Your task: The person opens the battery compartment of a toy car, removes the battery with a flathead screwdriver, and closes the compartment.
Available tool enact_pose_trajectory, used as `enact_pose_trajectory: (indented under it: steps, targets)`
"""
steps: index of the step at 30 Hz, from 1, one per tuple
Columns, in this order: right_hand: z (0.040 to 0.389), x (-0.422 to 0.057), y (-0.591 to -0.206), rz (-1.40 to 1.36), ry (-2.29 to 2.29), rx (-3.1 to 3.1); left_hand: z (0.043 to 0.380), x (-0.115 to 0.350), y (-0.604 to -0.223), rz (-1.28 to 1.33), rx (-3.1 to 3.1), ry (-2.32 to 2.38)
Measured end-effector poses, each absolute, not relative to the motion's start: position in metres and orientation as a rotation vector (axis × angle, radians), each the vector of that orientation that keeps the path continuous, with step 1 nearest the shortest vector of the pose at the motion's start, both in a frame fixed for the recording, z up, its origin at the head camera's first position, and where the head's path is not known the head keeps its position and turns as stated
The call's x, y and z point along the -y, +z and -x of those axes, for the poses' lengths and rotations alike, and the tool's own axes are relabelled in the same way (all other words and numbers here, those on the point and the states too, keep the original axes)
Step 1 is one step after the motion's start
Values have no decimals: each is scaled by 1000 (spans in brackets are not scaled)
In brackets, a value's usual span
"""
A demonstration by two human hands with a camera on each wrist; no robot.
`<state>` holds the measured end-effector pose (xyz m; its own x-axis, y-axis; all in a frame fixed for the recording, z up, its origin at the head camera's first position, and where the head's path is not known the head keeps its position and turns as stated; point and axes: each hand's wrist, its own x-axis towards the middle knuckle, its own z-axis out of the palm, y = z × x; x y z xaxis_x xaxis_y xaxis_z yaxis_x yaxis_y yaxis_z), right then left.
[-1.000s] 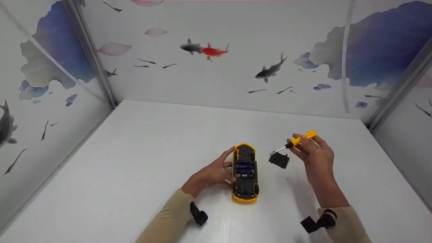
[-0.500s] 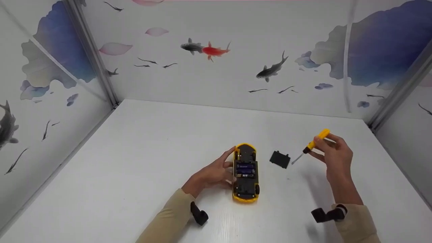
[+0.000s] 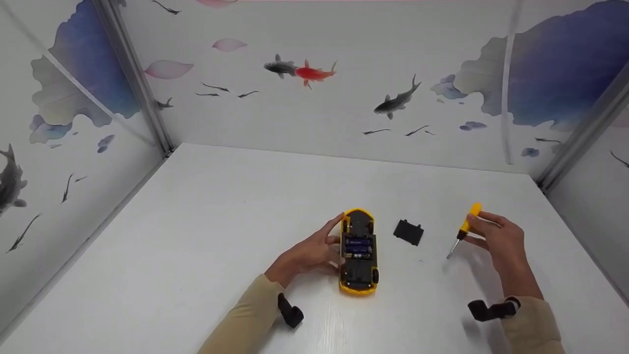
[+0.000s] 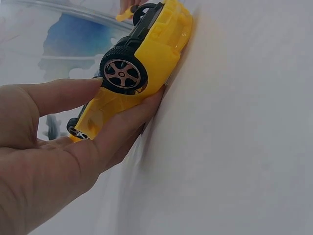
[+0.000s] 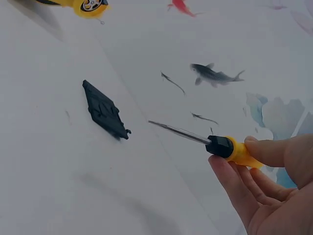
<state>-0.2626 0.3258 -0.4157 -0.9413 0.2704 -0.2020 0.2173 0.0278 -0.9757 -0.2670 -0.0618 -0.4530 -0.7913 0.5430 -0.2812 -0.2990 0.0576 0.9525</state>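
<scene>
A yellow toy car [image 3: 358, 280] lies wheels up on the table, its black underside facing me. Several dark blue batteries [image 3: 358, 246] show in its uncovered battery compartment. My left hand [image 3: 312, 253] holds the car along its left side; in the left wrist view the thumb is at a wheel [image 4: 122, 76] and the fingers lie along the yellow body. My right hand [image 3: 506, 241] pinches a screwdriver [image 3: 471, 221] by its yellow handle, metal shaft slanting down to the left. Between car and screwdriver lies a black battery cover [image 3: 409, 232], apart from both; the right wrist view shows it too.
The white table [image 3: 221, 211] is bounded by printed panels at the back and sides, with metal posts [image 3: 142, 98] in the corners. A tiny dark speck [image 3: 420, 261] lies below the battery cover. A black wrist camera [image 3: 291, 312] sits on each sleeve.
My right hand has carried the screwdriver rightward from above the battery cover, then lower toward the table, its shaft turning steeper. My left hand and the car have stayed in place.
</scene>
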Motion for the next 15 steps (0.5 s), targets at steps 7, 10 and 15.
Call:
enact_pose_trajectory:
  steps: [7,10,15]
  targets:
    - [268,-335,-431,627,2088,2341,267,63,-453,-251,-1740,1798]
    - [268,-338,-436,673,2060,2394,267,63,-452,-247,-1719,1810]
    - [267,-341,-443,770,1938,2507,266,63,-452,-242,-1733,1797]
